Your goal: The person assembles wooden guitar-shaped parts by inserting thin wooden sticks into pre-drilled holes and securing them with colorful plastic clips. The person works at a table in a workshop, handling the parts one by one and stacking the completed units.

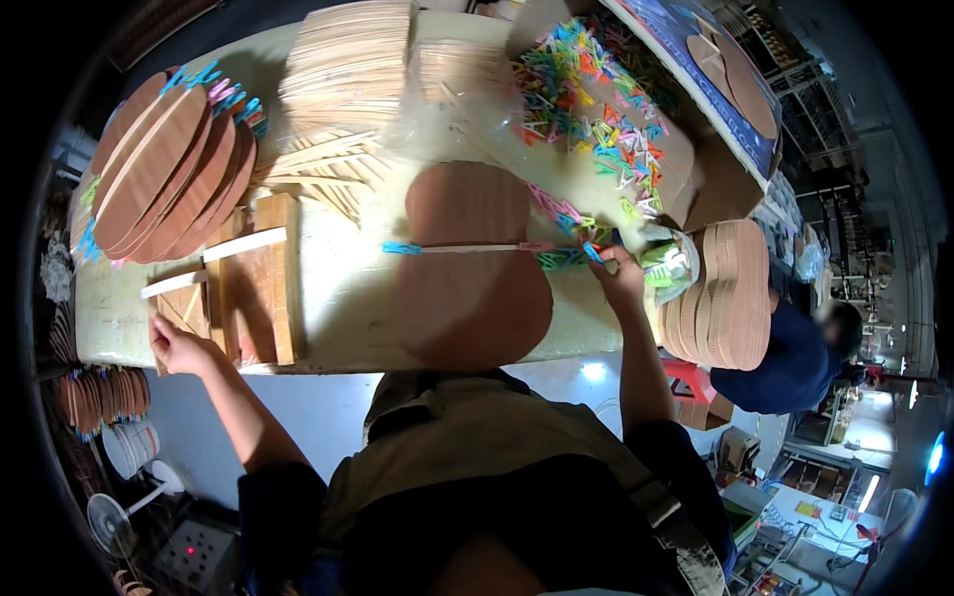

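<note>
A thin guitar-shaped wooden plate (475, 308) lies on the table in front of me. Across its waist runs a narrow wooden strip (467, 249). A blue clothespin (401, 248) sits at the strip's left end and a pink clothespin (537, 246) near its right. To the right of the plate, my right hand (622, 278) pinches another blue clothespin (593, 252), beside a row of loose pegs. My left hand (184, 348) is closed at the left edge of a wooden frame (286, 288); what its fingers hold is unclear. Pale sticks (243, 244) rest across the frame.
Clipped wooden plates (159, 179) stand at the left. Stacks of strips (343, 65) lie at the back, near a box of coloured clothespins (711, 174). A pile of guitar-shaped plates (725, 293) and a bag (668, 263) are at the right. Beyond them sits another person (785, 358).
</note>
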`<state>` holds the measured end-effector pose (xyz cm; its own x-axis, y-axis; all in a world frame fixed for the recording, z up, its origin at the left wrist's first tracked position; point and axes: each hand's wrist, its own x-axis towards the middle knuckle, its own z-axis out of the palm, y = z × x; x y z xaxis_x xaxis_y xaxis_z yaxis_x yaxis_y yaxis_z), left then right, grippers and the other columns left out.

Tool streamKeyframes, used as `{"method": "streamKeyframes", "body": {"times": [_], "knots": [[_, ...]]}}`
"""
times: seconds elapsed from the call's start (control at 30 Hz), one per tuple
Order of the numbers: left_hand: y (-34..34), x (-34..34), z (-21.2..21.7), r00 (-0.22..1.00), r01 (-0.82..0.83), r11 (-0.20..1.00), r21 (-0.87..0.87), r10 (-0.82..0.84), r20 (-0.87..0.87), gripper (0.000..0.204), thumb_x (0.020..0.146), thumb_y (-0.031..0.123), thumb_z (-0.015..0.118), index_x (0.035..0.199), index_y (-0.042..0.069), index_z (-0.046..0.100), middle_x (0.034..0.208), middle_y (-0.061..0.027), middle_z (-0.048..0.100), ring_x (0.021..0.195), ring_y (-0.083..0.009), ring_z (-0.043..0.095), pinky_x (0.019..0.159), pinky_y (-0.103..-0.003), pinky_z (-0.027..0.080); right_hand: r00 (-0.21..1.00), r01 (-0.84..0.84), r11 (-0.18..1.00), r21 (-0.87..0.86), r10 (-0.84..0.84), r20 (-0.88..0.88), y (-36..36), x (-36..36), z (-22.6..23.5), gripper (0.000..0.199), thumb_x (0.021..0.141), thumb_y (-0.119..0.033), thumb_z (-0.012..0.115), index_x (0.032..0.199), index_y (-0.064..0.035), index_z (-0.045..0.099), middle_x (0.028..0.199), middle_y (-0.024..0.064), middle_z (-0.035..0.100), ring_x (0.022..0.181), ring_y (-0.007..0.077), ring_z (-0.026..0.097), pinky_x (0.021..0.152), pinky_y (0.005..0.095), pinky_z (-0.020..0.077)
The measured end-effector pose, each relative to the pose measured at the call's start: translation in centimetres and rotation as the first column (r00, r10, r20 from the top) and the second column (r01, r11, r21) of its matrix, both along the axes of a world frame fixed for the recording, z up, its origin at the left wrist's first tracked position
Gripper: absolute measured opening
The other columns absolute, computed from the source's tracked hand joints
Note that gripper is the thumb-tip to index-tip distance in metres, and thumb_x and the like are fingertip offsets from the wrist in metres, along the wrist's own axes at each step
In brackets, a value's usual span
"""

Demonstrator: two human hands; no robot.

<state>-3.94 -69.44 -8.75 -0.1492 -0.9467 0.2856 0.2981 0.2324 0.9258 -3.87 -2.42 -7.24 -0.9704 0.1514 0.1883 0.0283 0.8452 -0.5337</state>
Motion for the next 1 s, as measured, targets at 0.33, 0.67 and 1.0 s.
{"method": "streamKeyframes", "body": {"times": [0.33, 0.67, 1.0], "knots": [[32.3, 3.7, 1.5, 0.424, 0.876, 0.09, -0.474, -0.614, 0.666, 0.012, 0.071, -0.002, 0.066, 0.079, 0.003, 0.059, 0.092, -0.0134, 0.059, 0.091, -0.0326, 0.058, 0.078, -0.039, 0.048, 0.978, 0.084, 0.693, -0.716, 0.08, 0.193, 0.3, 0.0, -1.6, 0.011, 0.08, -0.01, 0.066, 0.081, -0.004, 0.057, 0.08, 0.0066, 0.062, 0.069, 0.0167, 0.059, 0.066, 0.0285, 0.0465], [36.6, 2.4, 0.1, 0.404, 0.869, 0.006, -0.495, -0.588, 0.701, 0.012, 0.07, 0.0, 0.064, 0.08, 0.003, 0.057, 0.098, -0.0126, 0.058, 0.094, -0.0334, 0.056, 0.081, -0.04, 0.046, 0.951, -0.064, 0.975, 0.211, 0.123, -0.284, 1.0, -0.5, -1.8, 0.032, 0.081, -0.011, 0.066, 0.112, -0.0073, 0.061, 0.086, 0.0067, 0.064, 0.071, 0.0129, 0.058, 0.066, 0.0256, 0.0463], [36.7, 2.8, -0.4, 0.352, 0.902, 0.021, -0.431, -0.613, 0.708, 0.012, 0.071, -0.001, 0.063, 0.079, 0.004, 0.055, 0.1, -0.014, 0.059, 0.098, -0.0356, 0.055, 0.086, -0.042, 0.044, 0.86, 0.061, 0.712, -0.7, 0.319, 0.399, -0.1, 4.4, -0.4, 0.036, 0.078, -0.013, 0.071, 0.11, 0.0009, 0.062, 0.07, 0.0029, 0.06, 0.052, 0.0074, 0.05, 0.045, 0.0238, 0.041]]}}
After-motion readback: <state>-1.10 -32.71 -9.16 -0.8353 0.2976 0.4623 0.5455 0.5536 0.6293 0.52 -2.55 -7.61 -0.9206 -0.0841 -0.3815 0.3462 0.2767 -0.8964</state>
